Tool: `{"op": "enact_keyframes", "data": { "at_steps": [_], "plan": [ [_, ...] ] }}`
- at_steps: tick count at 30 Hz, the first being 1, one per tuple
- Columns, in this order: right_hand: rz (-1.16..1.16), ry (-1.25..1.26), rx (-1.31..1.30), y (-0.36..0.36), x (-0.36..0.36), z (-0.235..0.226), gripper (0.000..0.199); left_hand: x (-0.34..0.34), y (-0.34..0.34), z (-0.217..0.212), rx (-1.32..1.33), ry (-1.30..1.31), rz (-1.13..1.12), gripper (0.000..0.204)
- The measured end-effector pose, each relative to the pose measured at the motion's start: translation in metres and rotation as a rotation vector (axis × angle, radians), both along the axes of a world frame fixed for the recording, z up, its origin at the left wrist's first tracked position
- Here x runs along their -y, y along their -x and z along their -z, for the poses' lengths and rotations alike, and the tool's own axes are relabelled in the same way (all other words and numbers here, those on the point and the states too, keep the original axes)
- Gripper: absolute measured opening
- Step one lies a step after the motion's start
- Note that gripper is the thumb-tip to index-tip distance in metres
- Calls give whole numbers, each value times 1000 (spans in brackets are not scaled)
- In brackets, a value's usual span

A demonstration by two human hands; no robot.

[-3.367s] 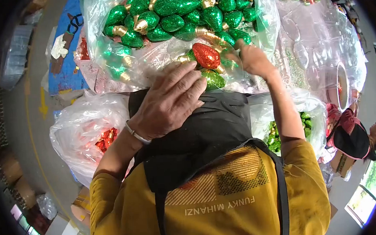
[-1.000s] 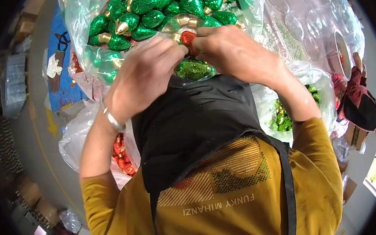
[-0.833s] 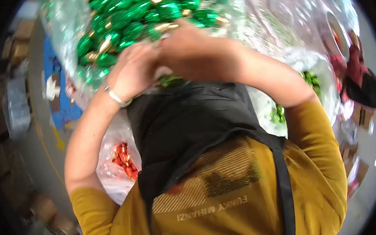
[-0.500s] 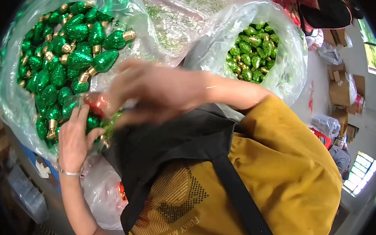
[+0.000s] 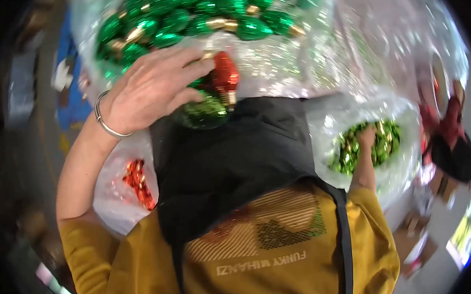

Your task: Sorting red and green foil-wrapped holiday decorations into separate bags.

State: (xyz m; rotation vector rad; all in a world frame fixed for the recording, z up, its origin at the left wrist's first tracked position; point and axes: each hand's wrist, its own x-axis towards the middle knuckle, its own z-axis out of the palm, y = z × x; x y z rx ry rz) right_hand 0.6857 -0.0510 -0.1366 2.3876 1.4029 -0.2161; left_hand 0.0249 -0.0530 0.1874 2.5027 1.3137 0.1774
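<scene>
My left hand (image 5: 156, 84), a bangle at its wrist, curls its fingers and thumb round a small cluster of glittery bulb-shaped ornaments. In the cluster are a red bulb ornament (image 5: 225, 72) and a light-green bulb ornament (image 5: 209, 110), with darker green beside the fingers. Whether a clear wrapping holds them together is too blurred to tell. At the right, my right hand (image 5: 367, 134) reaches into a clear plastic bag (image 5: 403, 158) among light-green bulb ornaments (image 5: 346, 153). Its fingers are smeared and partly hidden there.
Dark-green bulb ornaments (image 5: 179, 21) with gold caps fill a large clear bag at the far side. Red ornaments (image 5: 138, 182) show in another bag (image 5: 112, 208) at the left. A black apron (image 5: 235, 147) spreads before me. Another person (image 5: 451, 144) is at the far right.
My right hand has gone from beside the left hand into the light-green ornaments' bag. My left hand keeps the cluster, now nearer the middle of the view. The view has turned.
</scene>
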Motion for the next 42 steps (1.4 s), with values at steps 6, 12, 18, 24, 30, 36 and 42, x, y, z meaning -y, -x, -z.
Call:
{"op": "enact_keyframes", "data": {
  "at_steps": [6, 12, 18, 24, 30, 36, 42],
  "plan": [
    [316, -686, -760, 15, 9, -66, 65, 119, 85, 10, 459, -445, -897, 20],
    [353, -404, -2272, 162, 5, -179, 59, 358, 210, 246, 613, 10, -1895, 22],
    [-256, -56, -2078, 311, -79, -240, 55, 403, 165, 412, -194, 249, -2234, 69],
    [-711, -75, -1456, 408, -140, -290, 28, 366, 156, 351, -267, 412, -1942, 70],
    [-1421, -247, -549, 502, -138, -278, 43, 425, 206, 388, 307, 255, -1677, 58],
    [-1524, -369, -299, 518, -154, -234, 26, 328, 177, 191, 211, -30, -1601, 50],
    [-1439, -272, -212, 535, -136, -212, 14, 143, 69, -5, 358, -617, -618, 63]
  ]
}}
